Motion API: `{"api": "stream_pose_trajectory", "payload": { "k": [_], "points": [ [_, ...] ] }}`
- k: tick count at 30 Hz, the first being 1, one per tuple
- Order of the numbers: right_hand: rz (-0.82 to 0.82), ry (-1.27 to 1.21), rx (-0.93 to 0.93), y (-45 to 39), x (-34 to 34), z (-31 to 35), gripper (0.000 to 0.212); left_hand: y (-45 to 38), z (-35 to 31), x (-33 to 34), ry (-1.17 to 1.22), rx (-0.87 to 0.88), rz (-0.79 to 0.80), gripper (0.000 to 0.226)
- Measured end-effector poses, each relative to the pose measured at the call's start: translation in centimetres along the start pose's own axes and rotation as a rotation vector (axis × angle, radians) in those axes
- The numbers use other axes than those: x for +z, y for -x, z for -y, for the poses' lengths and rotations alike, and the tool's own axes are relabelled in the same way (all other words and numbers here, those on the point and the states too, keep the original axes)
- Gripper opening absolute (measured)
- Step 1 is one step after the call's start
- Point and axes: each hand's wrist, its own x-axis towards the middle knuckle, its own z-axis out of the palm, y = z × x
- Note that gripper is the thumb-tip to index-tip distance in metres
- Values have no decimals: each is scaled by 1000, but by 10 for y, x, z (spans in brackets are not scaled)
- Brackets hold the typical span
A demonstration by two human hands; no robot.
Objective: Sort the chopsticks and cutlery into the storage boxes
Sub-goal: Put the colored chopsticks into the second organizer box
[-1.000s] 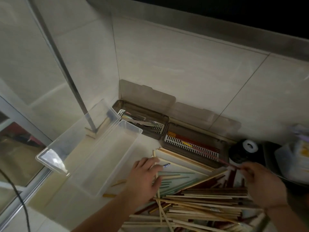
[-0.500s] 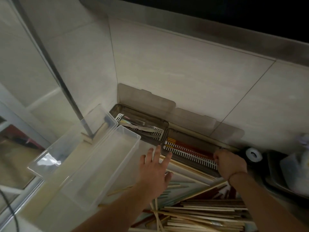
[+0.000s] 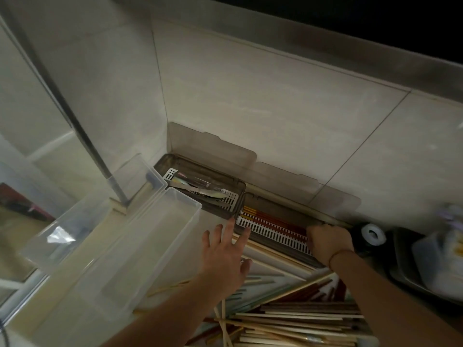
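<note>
Head view shows a dim tiled corner, and the step in hand looks like laying a chopstick into the right-hand storage box.

The largest items are two clear tubs point(image 3: 160, 236) running from lower left toward the frame's middle, both apparently without cutlery. Bottom centre to bottom right lies the loose heap of chopsticks point(image 3: 300, 321), pale and dark ones crossed over each other. Against the wall at mid-frame sit two smoky boxes with lids leaned back: the cutlery box point(image 3: 200, 186), holding metal pieces on a white slotted tray, and just right of it the chopstick box point(image 3: 273, 221), already holding red and yellow sticks beside its own slotted tray.

The right hand point(image 3: 328, 240) sits at that box's right end with fingers curled under; whether they pinch a stick is hidden, so I cannot tell. The left hand point(image 3: 225, 256) hovers spread and flat just short of the box's left end, gripping nothing.

To do this well, I judge the stick should go in parallel to those already lying there, ends level, so that the lid can shut later. The left hand is well placed to steady the box's near edge against sliding. A black roll point(image 3: 370, 234) right beside the right wrist could be knocked on withdrawal.
</note>
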Motion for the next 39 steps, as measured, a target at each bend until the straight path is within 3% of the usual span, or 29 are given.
{"api": "stream_pose_trajectory", "payload": {
  "k": [7, 19, 21, 23, 26, 30, 37, 39],
  "points": [
    [7, -2, -51, -14, 2, 2, 35, 0, 2, 5, 28, -9, -14, 73],
    [4, -84, 39, -11, -1, 4, 31, -2, 11, 6, 102, 29, -10, 72],
    [-120, -157, 54, 0, -6, 3, 27, 1, 19, 4, 171, 61, -64, 69],
    [-346, -293, 19, 17, -4, 7, 19, 10, 31, 8, 234, 99, -122, 62],
    [-546, -483, -197, 56, 8, 26, 5, 29, 48, 18, 292, 238, -250, 39],
    [-444, -555, -364, 106, 26, 70, 17, 62, 73, 35, 321, 353, -279, 15],
    [-372, -568, -450, 137, 53, 130, 15, 105, 91, 49, 137, 367, -145, 32],
    [-377, -543, -419, 138, 53, 137, 17, 108, 92, 56, 152, 335, -133, 27]
  ]
}}
